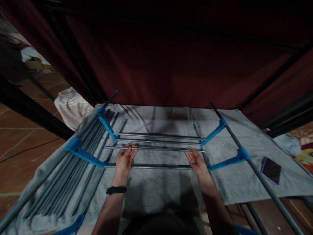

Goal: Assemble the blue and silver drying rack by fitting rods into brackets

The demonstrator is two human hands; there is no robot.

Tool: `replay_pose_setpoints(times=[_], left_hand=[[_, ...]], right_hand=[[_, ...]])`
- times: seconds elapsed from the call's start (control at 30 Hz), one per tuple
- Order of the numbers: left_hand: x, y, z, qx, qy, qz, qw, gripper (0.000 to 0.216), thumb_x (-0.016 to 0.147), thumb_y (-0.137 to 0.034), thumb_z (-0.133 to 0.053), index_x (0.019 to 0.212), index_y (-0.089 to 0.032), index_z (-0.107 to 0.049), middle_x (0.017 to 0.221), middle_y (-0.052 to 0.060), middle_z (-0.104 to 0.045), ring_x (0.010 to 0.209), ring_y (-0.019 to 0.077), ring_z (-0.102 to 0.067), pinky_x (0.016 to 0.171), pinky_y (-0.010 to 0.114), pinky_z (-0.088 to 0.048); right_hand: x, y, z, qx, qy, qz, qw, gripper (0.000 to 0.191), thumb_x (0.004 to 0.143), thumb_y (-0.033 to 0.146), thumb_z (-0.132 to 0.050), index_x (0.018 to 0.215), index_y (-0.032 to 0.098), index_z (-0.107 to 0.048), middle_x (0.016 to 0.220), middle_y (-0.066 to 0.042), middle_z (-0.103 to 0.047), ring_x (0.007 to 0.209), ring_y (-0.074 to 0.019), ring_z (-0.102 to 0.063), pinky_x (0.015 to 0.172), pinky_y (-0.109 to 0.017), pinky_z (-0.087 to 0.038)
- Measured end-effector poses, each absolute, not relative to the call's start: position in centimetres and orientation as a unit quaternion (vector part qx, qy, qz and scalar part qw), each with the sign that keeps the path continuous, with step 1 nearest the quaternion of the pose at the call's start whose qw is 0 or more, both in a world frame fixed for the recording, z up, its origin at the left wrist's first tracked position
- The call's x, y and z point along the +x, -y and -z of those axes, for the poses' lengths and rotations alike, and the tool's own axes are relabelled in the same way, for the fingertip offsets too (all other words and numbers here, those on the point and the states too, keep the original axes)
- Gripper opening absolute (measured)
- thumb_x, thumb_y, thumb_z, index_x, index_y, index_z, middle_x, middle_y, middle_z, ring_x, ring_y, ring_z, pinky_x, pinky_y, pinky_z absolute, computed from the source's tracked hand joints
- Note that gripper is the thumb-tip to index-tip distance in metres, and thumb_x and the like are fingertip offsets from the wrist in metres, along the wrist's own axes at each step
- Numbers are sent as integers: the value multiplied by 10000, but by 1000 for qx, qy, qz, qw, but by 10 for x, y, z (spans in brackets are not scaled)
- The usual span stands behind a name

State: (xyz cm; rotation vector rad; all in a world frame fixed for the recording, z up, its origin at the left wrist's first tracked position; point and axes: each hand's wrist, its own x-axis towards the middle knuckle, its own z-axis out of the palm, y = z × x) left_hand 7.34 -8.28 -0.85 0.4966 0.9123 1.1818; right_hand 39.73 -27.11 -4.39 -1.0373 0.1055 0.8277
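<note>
A thin grey metal tube point(158, 149) lies crosswise between my two hands. My left hand point(125, 158), with a black band on the wrist, grips it near its left end. Toward the other end, my right hand point(195, 159) pinches it between thumb and fingers. Two similar tubes point(156, 135) run parallel just beyond it, and another tube point(161, 167) crosses on the near side. Blue plastic brackets point(85, 156) on the left and matching blue brackets point(228, 159) on the right join the crossbars to long side poles point(236, 140).
Several loose grey tubes point(70, 173) lie side by side at the left. A grey cloth point(156, 192) covers the surface below. At the right lies a dark phone point(271, 170). Dark red fabric point(156, 65) hangs behind, with black posts point(29, 107) at the sides.
</note>
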Motion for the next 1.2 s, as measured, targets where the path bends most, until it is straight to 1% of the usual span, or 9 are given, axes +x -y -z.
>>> replay_pose_setpoints(times=[0.13,0.27,0.33,0.43,0.57,0.67,0.8,1.03,1.2], left_hand=[[79,84,2,208,-432,-528,701,115,838,-76,-747,874,-152,-669,829,49,-767,786,163,-760,813,313,-624],[83,84,-1,174,-448,-540,691,212,816,-28,-743,718,-143,-595,786,-7,-744,678,116,-717,818,336,-635],[83,84,-2,171,-452,-535,693,185,828,-8,-711,736,-141,-622,755,-16,-733,648,101,-700,807,323,-636],[82,84,-4,186,-453,-519,701,150,834,2,-691,860,-146,-699,737,3,-737,686,118,-720,813,315,-636],[82,84,-7,186,-443,-518,708,195,807,18,-707,900,-153,-711,772,26,-758,767,152,-756,847,332,-635],[82,83,-8,162,-435,-530,709,192,794,36,-700,766,-148,-653,778,25,-760,807,162,-767,873,340,-634],[81,80,-5,139,-439,-535,708,306,823,30,-669,618,-149,-530,746,42,-751,843,177,-772,860,331,-639],[78,76,7,146,-446,-540,699,277,826,36,-674,658,-155,-565,685,-17,-711,712,110,-731,858,321,-643],[79,81,8,171,-428,-534,709,203,789,24,-720,744,-158,-644,770,18,-745,787,131,-744,837,293,-633]], right_hand=[[394,271,42,-447,-29,-378,810,202,670,157,-849,788,232,-703,947,-19,-787,991,-202,-744,1070,-440,-558],[393,271,41,-448,-8,-385,807,222,684,199,-853,860,238,-725,962,-7,-788,983,-186,-742,1060,-418,-560],[393,270,41,-453,-4,-385,804,229,698,256,-866,879,236,-727,966,-11,-788,972,-179,-740,1035,-398,-573],[393,268,42,-459,-11,-373,806,250,701,330,-895,826,237,-700,899,3,-778,893,-168,-739,984,-393,-600],[394,267,44,-458,-57,-352,814,348,616,248,-953,688,231,-613,759,45,-731,765,-149,-722,929,-398,-625],[394,267,42,-454,-54,-356,815,371,592,199,-958,669,229,-596,783,43,-739,802,-158,-736,935,-401,-625],[394,267,39,-458,-36,-363,811,321,613,170,-933,747,241,-650,820,37,-756,869,-175,-754,969,-415,-615],[392,268,38,-442,-35,-356,822,250,646,160,-885,784,232,-689,860,18,-770,880,-164,-750,937,-365,-621],[393,271,44,-463,-71,-334,818,235,701,204,-868,739,230,-637,777,44,-727,800,-144,-729,964,-378,-618]])
